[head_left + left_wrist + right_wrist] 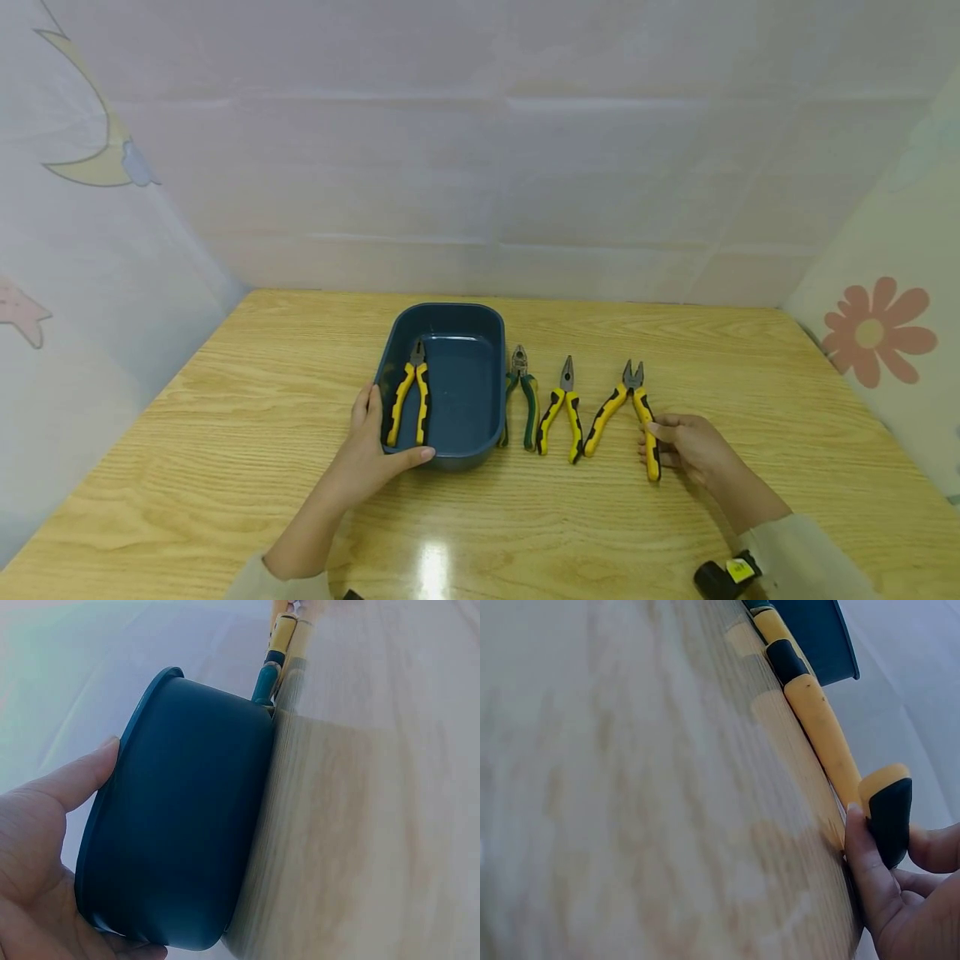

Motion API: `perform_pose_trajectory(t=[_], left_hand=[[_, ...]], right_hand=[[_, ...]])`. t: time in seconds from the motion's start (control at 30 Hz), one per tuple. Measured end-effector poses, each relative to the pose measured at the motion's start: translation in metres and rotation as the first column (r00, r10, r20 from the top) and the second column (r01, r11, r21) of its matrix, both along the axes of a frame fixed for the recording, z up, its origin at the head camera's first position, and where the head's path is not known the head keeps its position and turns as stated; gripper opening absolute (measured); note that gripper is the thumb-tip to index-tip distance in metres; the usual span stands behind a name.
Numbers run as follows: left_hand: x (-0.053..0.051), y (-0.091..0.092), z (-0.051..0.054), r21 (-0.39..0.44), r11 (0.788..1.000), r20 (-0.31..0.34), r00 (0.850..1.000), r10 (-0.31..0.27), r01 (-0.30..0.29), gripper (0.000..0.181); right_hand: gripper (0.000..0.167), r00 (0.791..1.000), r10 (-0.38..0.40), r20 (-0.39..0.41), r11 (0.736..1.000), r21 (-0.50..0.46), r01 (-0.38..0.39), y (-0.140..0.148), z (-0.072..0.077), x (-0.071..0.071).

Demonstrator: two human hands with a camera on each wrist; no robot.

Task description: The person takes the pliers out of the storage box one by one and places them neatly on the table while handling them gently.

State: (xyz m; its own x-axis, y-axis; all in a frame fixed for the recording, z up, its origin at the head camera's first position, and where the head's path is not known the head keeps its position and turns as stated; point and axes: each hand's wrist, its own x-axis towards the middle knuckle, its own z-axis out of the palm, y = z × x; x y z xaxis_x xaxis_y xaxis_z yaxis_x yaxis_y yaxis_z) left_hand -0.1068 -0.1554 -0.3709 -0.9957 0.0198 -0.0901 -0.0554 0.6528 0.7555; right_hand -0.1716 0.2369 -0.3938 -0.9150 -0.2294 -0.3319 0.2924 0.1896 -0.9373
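My left hand [365,462] grips the near left corner of a dark blue plastic tray [490,454], thumb at the front rim and fingers along the left side. Inside the tray lies a pair of yellow-and-black pliers [418,353], jaws pointing away. At the right, my right hand [693,450] pinches the right handle of the rightmost yellow-and-black pliers [611,412], whose handles and jaws are spread. In the right wrist view, thumb and fingers hold that handle [889,817] between them, its end tilted up off the table.
Between tray and right hand lie green-handled pliers [531,408], close against the tray, and yellow-and-black long-nose pliers [567,379]. All stand on a wood-grain table [247,417] with a pale cloth wall [495,167] behind. A black device [720,579] is strapped at the right wrist.
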Motion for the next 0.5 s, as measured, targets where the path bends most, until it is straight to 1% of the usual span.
perform_pose_trajectory(t=[0.3,0.4,0.5], left_hand=[[0.0,0.0005,0.0003,-0.006,1.0,-0.004,1.0,-0.002,0.002,0.112],[0.0004,0.0004,0.0002,-0.006,1.0,-0.004,1.0,-0.001,0.001,0.112],[0.0009,0.0002,0.0002,-0.004,1.0,-0.003,1.0,0.0,0.0,0.113]], right_hand=[[0.048,1.0,0.019,0.024,0.999,-0.041,-0.018,0.0013,0.001,-0.0006],[0.049,1.0,0.008,0.022,0.999,-0.042,-0.007,0.0018,0.0006,-0.0001],[0.047,1.0,-0.009,0.011,1.0,-0.021,0.009,0.002,-0.0004,0.0007]])
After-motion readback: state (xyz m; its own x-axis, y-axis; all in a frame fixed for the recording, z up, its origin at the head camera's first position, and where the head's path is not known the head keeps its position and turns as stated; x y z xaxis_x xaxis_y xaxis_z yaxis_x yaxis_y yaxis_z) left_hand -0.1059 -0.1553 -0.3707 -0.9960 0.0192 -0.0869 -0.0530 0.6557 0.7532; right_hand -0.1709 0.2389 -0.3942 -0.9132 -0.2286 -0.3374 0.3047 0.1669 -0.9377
